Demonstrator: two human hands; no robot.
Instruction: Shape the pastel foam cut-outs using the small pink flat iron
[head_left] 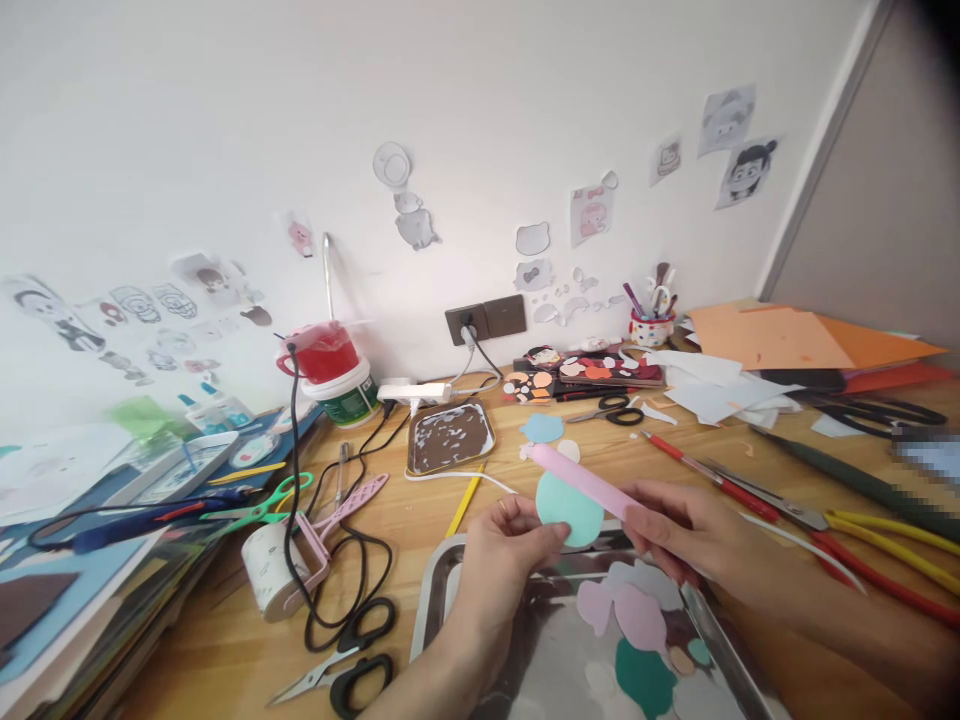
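My left hand pinches the lower left edge of a round mint-green piece. My right hand is closed round the thick end of a pink pen-like tool. The tool slants up to the left, and its tip lies over the top edge of the mint piece; I cannot tell if they touch. Both hands are above the rear part of a metal tray. In the tray lie a pink cutout, a dark green cutout and several pale pieces.
Black-handled scissors and a white roll lie left of the tray, among black cables. Behind are a brown pad, a blue cutout and another pair of scissors. Yellow-handled pliers lie at right.
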